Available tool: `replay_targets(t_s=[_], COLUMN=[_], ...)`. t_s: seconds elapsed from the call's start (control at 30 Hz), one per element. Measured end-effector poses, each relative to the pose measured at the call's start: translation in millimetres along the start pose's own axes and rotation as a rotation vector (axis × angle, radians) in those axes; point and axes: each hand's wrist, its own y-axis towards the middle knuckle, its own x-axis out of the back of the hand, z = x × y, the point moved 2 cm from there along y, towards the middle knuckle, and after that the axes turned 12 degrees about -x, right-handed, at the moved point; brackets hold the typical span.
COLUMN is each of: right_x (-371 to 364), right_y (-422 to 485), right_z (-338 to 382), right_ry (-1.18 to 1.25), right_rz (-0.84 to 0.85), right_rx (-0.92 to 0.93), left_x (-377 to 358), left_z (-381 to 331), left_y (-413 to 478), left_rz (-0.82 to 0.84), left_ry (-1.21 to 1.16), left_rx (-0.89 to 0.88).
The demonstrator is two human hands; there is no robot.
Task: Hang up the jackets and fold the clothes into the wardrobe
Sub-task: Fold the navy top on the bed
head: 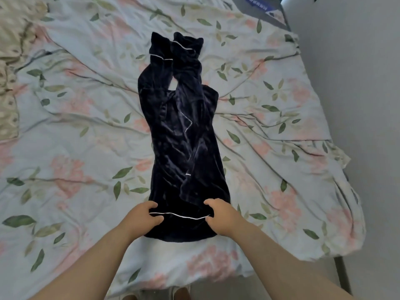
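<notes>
In the middle of the bed lies a dark navy velvet garment (184,137), folded lengthwise into a long narrow strip that runs away from the person. Its sleeves are laid toward the far end, and thin white piping shows at the cuffs and along the near hem. Both hands grasp that near hem: the left hand (144,215) pinches the left corner, thumb under and fingers curled over the cloth, and the right hand (219,214) grips the right corner the same way. Holding the two corners level like this probably serves to lift the bottom edge evenly and carry it up over the body, so the strip halves without skewing. The sleeves seem tucked inward so the finished bundle keeps straight sides. Beneath it the floral sheet (270,131) is rumpled, and a beige patterned cloth (13,68) is bunched at the far left. No wardrobe, shelf or other container is in view, so where the folded piece will go cannot be judged.
</notes>
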Motion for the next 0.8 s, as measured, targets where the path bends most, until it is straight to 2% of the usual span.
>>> replay_targets(t_s=[0.17, 0.3, 0.43, 0.53, 0.67, 0.73, 0.8], right_x=[-28, -46, -62, -54, -31, -21, -21], right_y=[58, 96, 117, 124, 122, 116, 103], right_z=[5, 15, 19, 17, 7, -10, -31], right_ry=[-0.138, -0.305, -0.503, -0.365, -0.065, -0.094, -0.176], right_rz=[-0.01, -0.111, -0.241, -0.251, -0.196, -0.217, -0.192], right_rx=[0.084, 0.138, 0.134, 0.095, 0.093, 0.096, 0.1], left_x=[-37, -61, -70, -71, -61, -51, -43], left_z=[50, 75, 89, 91, 94, 99, 105], left_y=[38, 57, 58, 55, 39, 31, 25], left_rz=[-0.109, -0.187, -0.181, -0.253, -0.42, -0.495, -0.472], left_ry=[-0.191, -0.199, -0.156, -0.183, -0.542, -0.671, -0.748], left_rx=[0.199, 0.225, 0.191, 0.1, 0.114, 0.16, 0.183])
